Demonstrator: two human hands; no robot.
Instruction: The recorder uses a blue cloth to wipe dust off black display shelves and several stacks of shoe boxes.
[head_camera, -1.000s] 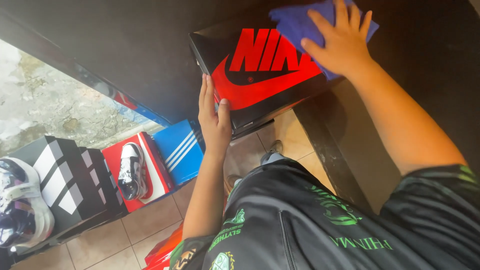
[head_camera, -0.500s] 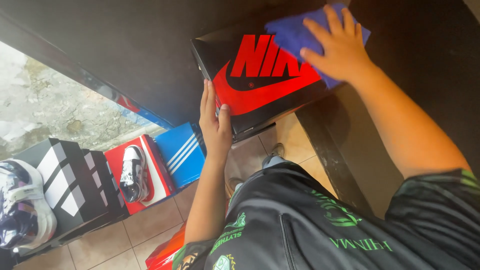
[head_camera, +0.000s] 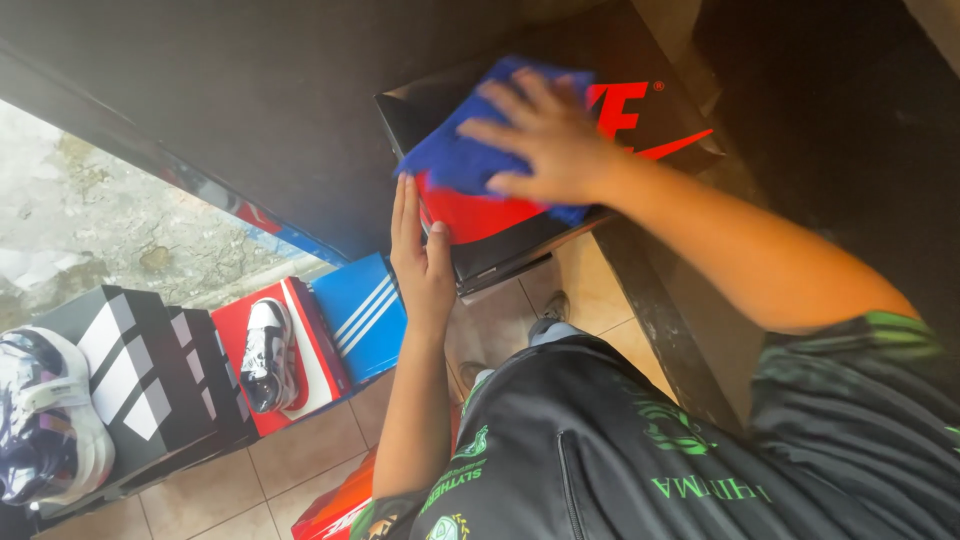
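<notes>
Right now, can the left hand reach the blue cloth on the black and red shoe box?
Probably yes. The left hand rests flat against the near side of the shoe box, just below the blue cloth. Nothing lies between them; only the right hand presses on the cloth.

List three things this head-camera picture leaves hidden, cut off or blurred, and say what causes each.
1. Lid of the black and red cardboard shoebox: much is covered by the blue cloth and the right hand.
2. Right hand's fingers: motion-blurred, outlines soft.
3. White and dark sneaker on the black box with white stripes: cut off by the left edge.
</notes>
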